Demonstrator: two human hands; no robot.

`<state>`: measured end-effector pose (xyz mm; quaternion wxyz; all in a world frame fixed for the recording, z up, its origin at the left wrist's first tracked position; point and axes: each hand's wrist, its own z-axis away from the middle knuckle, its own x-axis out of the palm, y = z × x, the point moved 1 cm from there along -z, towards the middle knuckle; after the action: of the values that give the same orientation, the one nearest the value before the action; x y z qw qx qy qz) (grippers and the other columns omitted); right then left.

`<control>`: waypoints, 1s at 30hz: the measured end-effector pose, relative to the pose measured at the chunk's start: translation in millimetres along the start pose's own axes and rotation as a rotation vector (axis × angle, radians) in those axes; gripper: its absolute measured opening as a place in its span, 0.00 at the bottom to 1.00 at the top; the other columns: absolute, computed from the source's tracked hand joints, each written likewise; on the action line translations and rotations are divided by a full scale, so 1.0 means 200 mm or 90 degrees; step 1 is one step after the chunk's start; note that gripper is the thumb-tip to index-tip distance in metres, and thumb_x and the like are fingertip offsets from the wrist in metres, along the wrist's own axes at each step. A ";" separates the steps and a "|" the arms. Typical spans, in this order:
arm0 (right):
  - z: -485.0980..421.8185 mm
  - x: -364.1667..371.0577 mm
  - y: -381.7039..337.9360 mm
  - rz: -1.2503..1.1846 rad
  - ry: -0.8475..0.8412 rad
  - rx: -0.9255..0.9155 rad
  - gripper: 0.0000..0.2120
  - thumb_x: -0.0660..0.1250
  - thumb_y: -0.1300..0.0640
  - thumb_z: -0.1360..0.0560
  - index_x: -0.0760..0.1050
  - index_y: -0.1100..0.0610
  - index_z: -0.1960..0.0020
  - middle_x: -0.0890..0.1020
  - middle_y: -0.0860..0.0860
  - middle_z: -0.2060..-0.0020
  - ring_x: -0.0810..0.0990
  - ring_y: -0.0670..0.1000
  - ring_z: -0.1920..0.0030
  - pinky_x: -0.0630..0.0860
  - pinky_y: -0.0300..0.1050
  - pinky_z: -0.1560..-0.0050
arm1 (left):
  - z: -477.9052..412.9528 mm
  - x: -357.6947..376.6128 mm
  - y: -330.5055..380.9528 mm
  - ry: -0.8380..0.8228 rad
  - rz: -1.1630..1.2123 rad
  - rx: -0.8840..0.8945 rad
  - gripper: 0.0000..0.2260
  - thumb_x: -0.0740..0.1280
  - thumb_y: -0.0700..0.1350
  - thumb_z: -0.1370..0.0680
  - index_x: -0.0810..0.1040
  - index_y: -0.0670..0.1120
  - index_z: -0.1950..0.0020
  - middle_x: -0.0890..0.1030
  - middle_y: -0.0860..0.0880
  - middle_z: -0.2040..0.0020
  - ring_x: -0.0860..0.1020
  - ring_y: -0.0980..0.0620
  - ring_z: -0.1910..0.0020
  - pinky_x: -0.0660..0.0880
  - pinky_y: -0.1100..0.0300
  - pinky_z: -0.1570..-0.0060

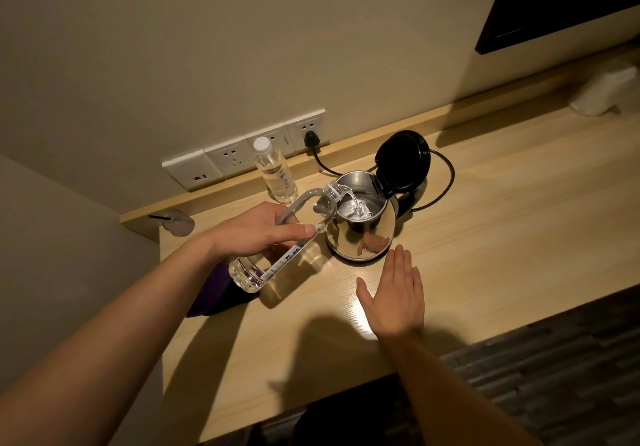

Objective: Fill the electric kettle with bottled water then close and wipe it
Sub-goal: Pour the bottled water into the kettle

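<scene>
At the left of the frame, a small translucent cap-like object (178,222) with a thin dark stick lies near the back left corner of the pale wooden bench (502,237). Below it, a dark purple cloth (216,293) rests on the bench, partly hidden behind the forearm. The left hand (256,232) is closed around the middle of a clear plastic water bottle with a blue-printed label (277,251), thumb across the top; the bottle is tilted with its base toward the lower left and its open neck over the kettle rim, and a thin stream of water (353,199) falls into the kettle. Behind it, in the upper centre, a second clear plastic bottle with a white cap (275,171) stands upright against the wall, in front of a row of white wall sockets (221,163); a black plug (309,137) sits in the rightmost socket. At the centre stands the stainless steel electric kettle (360,223), its black round hinged lid (403,161) raised upright; a black cord (446,182) loops behind it. Just below and right of the kettle, the right hand (394,298) is open flat, fingers together and extended, holding nothing, near but apart from the kettle's base. In the upper right, a white crumpled object (604,93) sits on the bench, too blurred to identify.
</scene>
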<state>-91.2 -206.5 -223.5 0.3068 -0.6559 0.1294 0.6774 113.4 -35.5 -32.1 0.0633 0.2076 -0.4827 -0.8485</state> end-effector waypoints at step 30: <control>0.00 0.00 0.00 -0.012 0.000 0.003 0.43 0.56 0.34 0.21 0.54 0.62 0.18 0.58 0.58 0.18 0.55 0.55 0.18 0.55 0.54 0.19 | 0.00 -0.06 0.06 -0.021 -0.048 -0.028 0.25 0.70 0.65 0.29 0.76 0.41 0.61 0.72 0.52 0.71 0.69 0.57 0.75 0.69 0.68 0.71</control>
<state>-91.8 -206.3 -224.3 0.3145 -0.6566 0.1251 0.6741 123.5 -39.1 -18.6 0.0276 0.2102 -0.4565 -0.8641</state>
